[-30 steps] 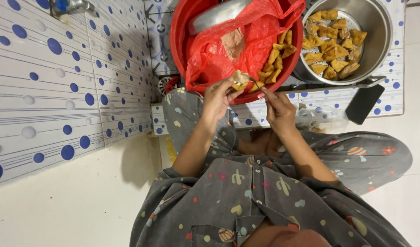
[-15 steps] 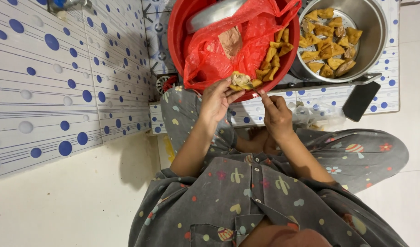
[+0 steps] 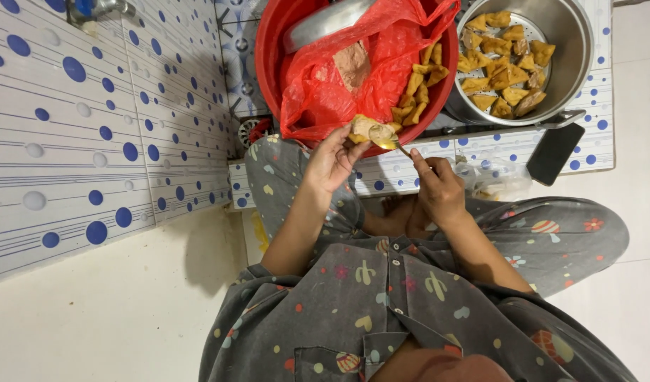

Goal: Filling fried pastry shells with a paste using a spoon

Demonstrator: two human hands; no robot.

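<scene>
My left hand (image 3: 330,161) holds a golden fried tofu piece (image 3: 362,128) at the near rim of a red basin (image 3: 265,49). My right hand (image 3: 438,189) grips a small spoon (image 3: 389,139) whose bowl rests on that piece. Inside the basin a red plastic bag (image 3: 318,92) holds a lump of pale brown filling (image 3: 352,65) and several plain tofu pieces (image 3: 418,85). To the right, a steel pot (image 3: 576,49) contains several tofu pieces (image 3: 505,60).
A steel lid (image 3: 323,22) lies in the basin's far side. A dark phone (image 3: 555,153) and a clear plastic bag (image 3: 491,177) sit on the blue-dotted tile step. A dotted tile wall (image 3: 77,127) stands to my left. My patterned trouser knees spread below.
The spoon has come up from beside the basin onto the tofu piece in my left hand. Both hands stay at the basin's near rim.
</scene>
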